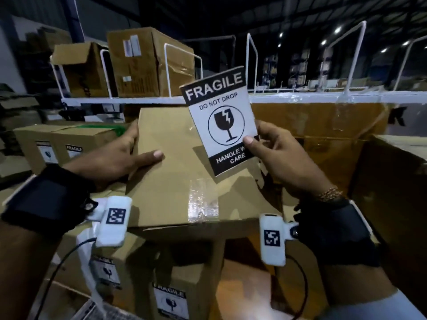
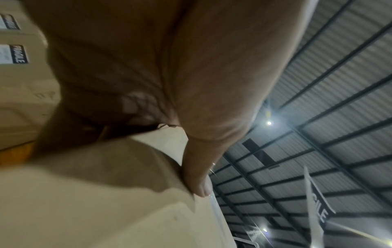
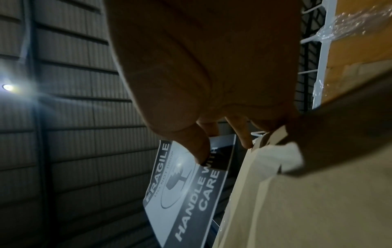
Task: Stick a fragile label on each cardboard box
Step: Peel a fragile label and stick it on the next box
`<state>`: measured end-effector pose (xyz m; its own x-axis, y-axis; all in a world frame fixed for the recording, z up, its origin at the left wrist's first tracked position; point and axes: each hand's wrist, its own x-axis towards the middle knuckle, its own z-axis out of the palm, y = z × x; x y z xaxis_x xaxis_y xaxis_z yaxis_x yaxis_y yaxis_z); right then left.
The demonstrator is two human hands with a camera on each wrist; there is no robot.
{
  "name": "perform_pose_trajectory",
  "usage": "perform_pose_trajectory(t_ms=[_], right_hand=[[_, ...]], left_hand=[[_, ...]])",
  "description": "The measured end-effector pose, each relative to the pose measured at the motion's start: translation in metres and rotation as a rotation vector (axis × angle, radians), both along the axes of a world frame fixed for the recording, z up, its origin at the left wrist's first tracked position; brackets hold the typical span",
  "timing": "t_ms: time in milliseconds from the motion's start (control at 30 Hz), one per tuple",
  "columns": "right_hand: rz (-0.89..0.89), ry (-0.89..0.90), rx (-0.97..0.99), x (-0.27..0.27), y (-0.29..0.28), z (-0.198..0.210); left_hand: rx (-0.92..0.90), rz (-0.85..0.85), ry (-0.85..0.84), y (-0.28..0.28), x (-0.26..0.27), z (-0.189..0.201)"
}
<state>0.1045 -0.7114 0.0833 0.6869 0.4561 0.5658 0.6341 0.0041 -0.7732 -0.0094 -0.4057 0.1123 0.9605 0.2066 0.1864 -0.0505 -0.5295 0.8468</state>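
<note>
Label: fragile label [image 1: 220, 121] stands upright in the air above the unlabelled box [image 1: 180, 181], pinched at its right edge, not yet touching cardboard.
Right grip: my right hand [image 1: 284, 158] holds the label narrowly, thumb in front, fingers behind.
Left grip: my left hand [image 1: 120, 158] clasps the box's left corner, thumb on top.
Box: it sits tilted on other boxes, with shiny tape [image 1: 202, 199] along its seam.
Risk, crooked: pinched by one edge, the label may swing and land askew.
Risk, creases: if the sticky side grabs early, I think it wrinkles or folds over.
Risk, slipping: my pressing could shift the tilted box if my left hand loosens.
Neighbours: the labelled boxes [image 1: 161, 292] below need nothing more.
</note>
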Motion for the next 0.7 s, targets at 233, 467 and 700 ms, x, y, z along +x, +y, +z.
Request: perform_pose_trajectory(t_ms=[233,467,700], right_hand=[[-0.135,0.017,-0.008,-0.025,-0.074,-0.033],[-0.329,-0.012,-0.098,-0.095,-0.147,-0.051],[-0.453,0.063,-0.199,-0.157,-0.198,-0.090]], left_hand=[[-0.003,-0.070,0.028,-0.073,-0.018,-0.014],[0.027,-0.184,0.056,-0.136,-0.055,-0.029],[-0.052,-0.294,0.142,-0.179,-0.083,-0.085]])
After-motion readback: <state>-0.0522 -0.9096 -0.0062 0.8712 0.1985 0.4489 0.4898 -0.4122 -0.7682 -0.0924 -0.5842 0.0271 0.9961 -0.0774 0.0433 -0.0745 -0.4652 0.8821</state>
